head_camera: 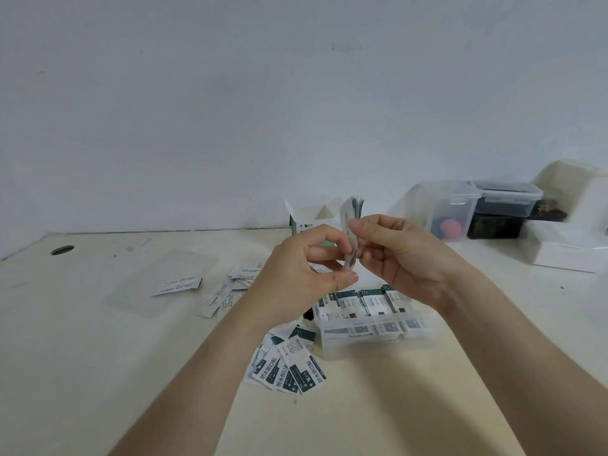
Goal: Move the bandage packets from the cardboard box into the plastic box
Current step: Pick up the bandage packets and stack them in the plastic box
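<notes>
Both hands hold a thin upright stack of bandage packets (350,222) above the table's middle. My left hand (306,268) pinches its lower edge and my right hand (401,255) grips it by thumb and fingers higher up. Just below them the clear plastic box (371,337) holds rows of white and dark green packets. Behind my hands stands the open cardboard box (304,217), white and green, flaps up. More packets lie fanned out (289,363) left of the plastic box, and several others are scattered face-down (227,291) farther left.
A clear lid (158,281) lies flat on the table at the left. At the back right stand lidded plastic containers (477,209) and a white box (572,245). A cable hole (62,250) sits near the far left edge. A wall lies behind.
</notes>
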Demonstrator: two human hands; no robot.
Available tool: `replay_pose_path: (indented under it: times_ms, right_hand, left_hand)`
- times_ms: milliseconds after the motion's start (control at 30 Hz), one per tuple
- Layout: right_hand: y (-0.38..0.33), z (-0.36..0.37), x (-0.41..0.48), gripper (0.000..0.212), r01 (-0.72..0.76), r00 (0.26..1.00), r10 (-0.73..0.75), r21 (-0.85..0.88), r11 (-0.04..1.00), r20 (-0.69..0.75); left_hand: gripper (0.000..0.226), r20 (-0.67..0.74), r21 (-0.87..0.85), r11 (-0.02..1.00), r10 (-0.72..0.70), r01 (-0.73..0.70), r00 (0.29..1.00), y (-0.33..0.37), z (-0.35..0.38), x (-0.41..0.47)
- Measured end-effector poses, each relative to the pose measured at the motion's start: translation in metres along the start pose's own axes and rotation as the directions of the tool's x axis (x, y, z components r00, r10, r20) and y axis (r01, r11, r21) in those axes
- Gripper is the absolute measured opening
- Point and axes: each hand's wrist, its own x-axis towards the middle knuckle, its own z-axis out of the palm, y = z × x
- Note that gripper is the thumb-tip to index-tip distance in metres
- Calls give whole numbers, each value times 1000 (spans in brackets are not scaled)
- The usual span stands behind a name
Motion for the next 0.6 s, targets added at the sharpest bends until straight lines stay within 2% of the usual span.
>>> replay_pose_path:
  times_ms: [200,400,500,533,600]
  right_hand:
    - [1,-2,5,20,48,998,-48,-13,999,40]
    - [3,-4,2,19,33,999,-30,-126,992,23]
    - [3,-11,6,21,17,997,-41,-351,936,-61]
    - [3,-13,8,22,-12,996,-34,-475,880,-88]
    - [4,-13,12,25,-115,992,43,-730,674,-116]
  left_hand:
    - [22,-32,-27,999,-47,46,998,1,0,6]
    - [17,58,-4,996,-92,92,994,-6,1,10]
    - [7,76,222,975,-32,14,997,-9,-2,9]
    - [9,70,335,942,6,-29,998,-10,-4,9]
    - [27,99,552,830,32,-82,995,-17,-9,9]
